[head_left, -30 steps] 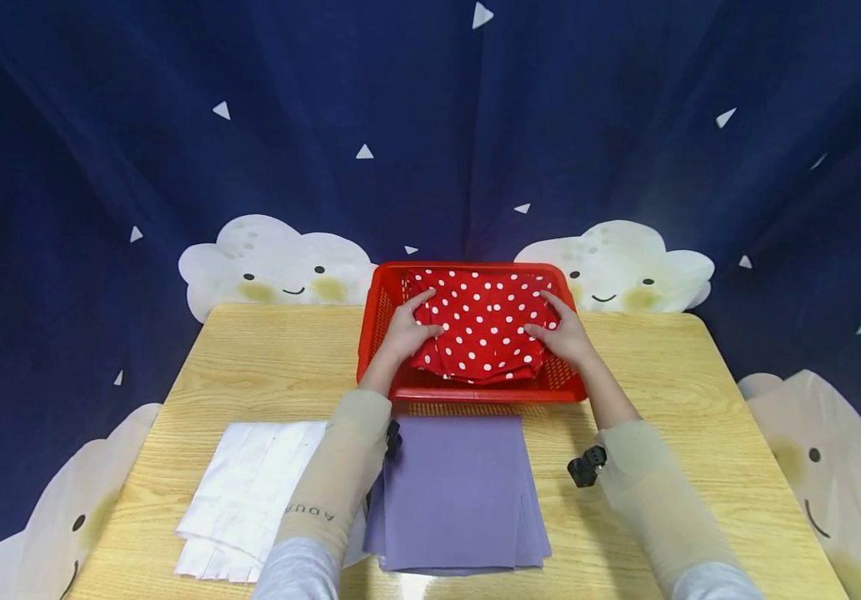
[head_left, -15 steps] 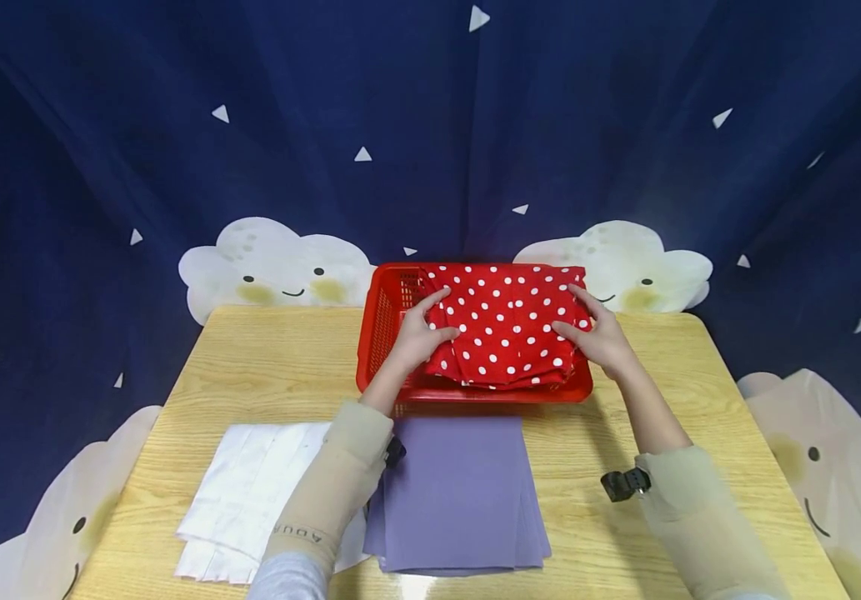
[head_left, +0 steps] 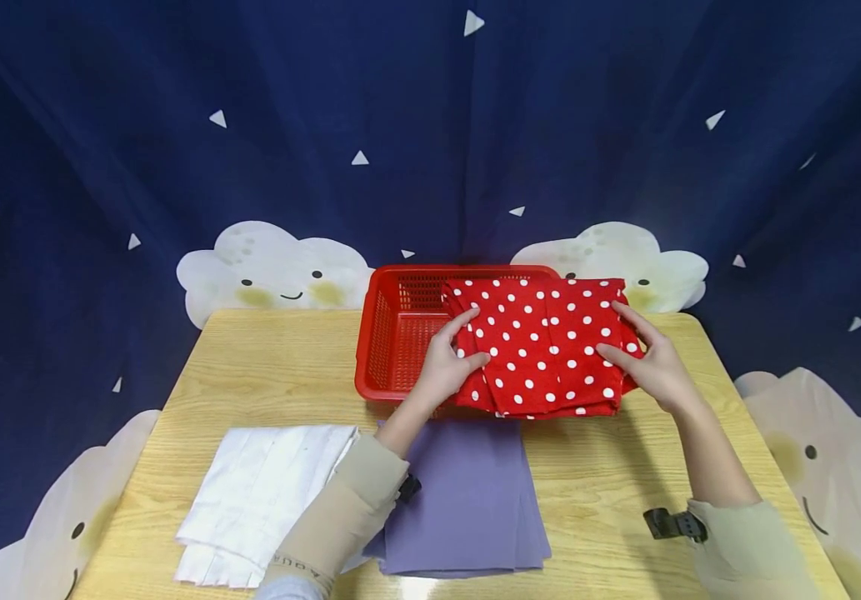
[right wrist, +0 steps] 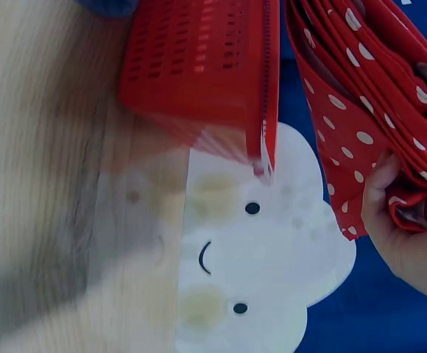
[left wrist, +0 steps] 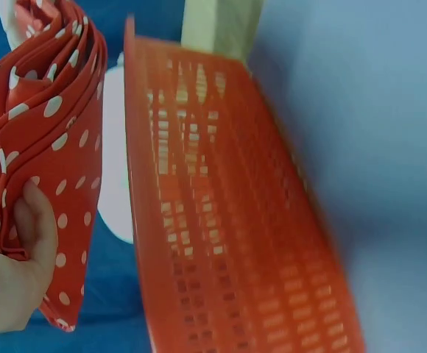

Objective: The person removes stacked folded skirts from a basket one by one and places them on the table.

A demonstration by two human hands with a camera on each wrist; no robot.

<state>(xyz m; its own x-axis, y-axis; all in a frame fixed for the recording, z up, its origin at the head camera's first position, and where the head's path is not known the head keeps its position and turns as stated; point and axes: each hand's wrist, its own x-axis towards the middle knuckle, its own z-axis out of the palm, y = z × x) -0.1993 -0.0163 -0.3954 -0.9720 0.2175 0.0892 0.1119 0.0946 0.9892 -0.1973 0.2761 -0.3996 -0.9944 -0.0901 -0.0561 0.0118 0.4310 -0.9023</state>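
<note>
A folded red cloth with white dots [head_left: 543,350] is held up between both hands, over the right part of a red plastic basket [head_left: 365,342]. My left hand [head_left: 445,367] grips its left edge. On the right edge my right hand [head_left: 655,362] has a similar grip. Many stacked folds of the cloth [left wrist: 51,147] show in the left wrist view, with part of the left hand [left wrist: 15,279] around them. From the right wrist, the cloth [right wrist: 346,147] appears beyond the basket's rim, in the fingers of the right hand [right wrist: 408,243]. The cloth hides much of the basket.
A stack of purple sheets [head_left: 460,500] lies on the wooden table [head_left: 610,492] in front of the basket. Left of it is folded white cloth [head_left: 257,492], partly under the left forearm. A dark blue curtain [head_left: 430,108] with cloud shapes hangs behind the table.
Both hands have lifted the dotted cloth out of the basket and carried it to the right and toward the person. More of the basket's inside shows at the left.
</note>
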